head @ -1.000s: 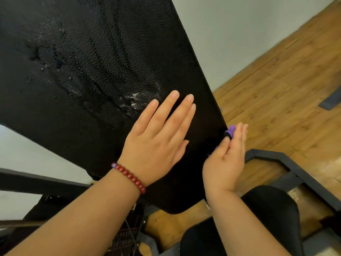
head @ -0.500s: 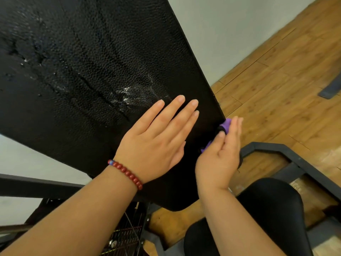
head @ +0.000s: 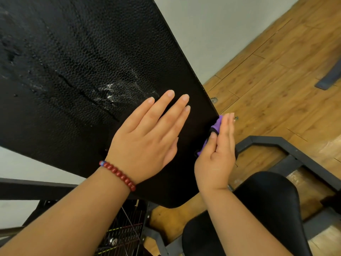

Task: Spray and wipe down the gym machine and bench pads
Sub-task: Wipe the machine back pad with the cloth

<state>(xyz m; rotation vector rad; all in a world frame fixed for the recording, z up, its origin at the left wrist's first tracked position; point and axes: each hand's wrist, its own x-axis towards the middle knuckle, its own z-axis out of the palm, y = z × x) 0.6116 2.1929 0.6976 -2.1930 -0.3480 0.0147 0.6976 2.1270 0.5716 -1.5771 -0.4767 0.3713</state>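
Observation:
A large black textured back pad [head: 83,61] fills the upper left, with wet streaks and white foam near its middle. My left hand [head: 147,137], with a red bead bracelet at the wrist, lies flat on the pad's lower right part, fingers straight. My right hand [head: 219,150] presses a purple cloth [head: 217,124] against the pad's right edge, fingers straight and the thumb on the cloth. Most of the cloth is hidden behind that hand. A black seat pad [head: 258,209] sits below at the lower right.
The dark metal machine frame [head: 276,143] runs over the wooden floor [head: 276,80] at the right. A grey wall [head: 212,24] stands behind the pad. A black crossbar [head: 27,187] and weight stack cables [head: 125,228] lie at the lower left.
My right hand with the cloth has slid slightly along the pad's right edge. My left hand stays flat on the pad. The view has shifted a little.

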